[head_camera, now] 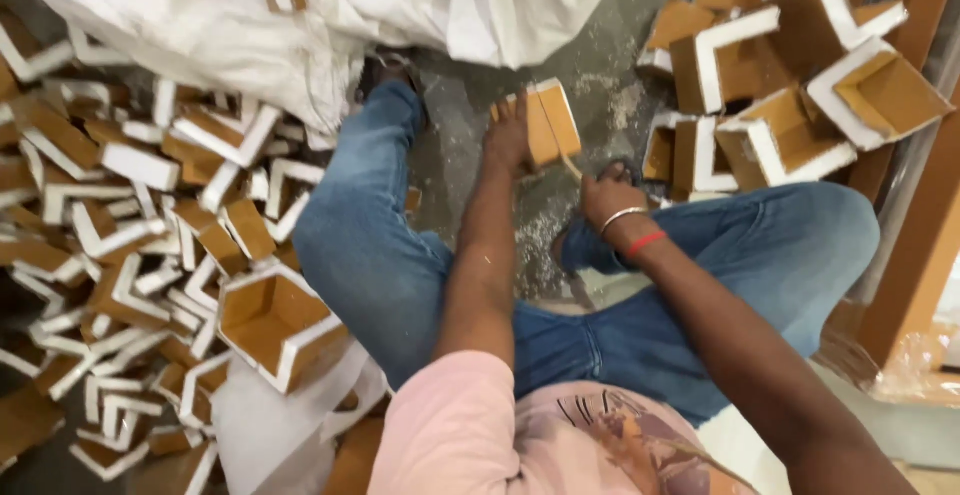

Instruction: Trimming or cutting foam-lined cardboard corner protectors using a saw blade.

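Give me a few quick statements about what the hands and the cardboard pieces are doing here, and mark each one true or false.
1. The left hand holds a brown cardboard piece with white edging. True.
2. The right hand is raised above the head. False: it is low, near the knee.
3. The right wrist bears a bracelet and a red band. True.
4. The floor is green carpet. False: it is grey and dusty.

A grey concrete floor (470,145), dusted with pale grit, carries everything — a heap of brown, white-edged corner pieces (120,235) on one side, stacked boxes (790,85) opposite, a white sack (230,25).
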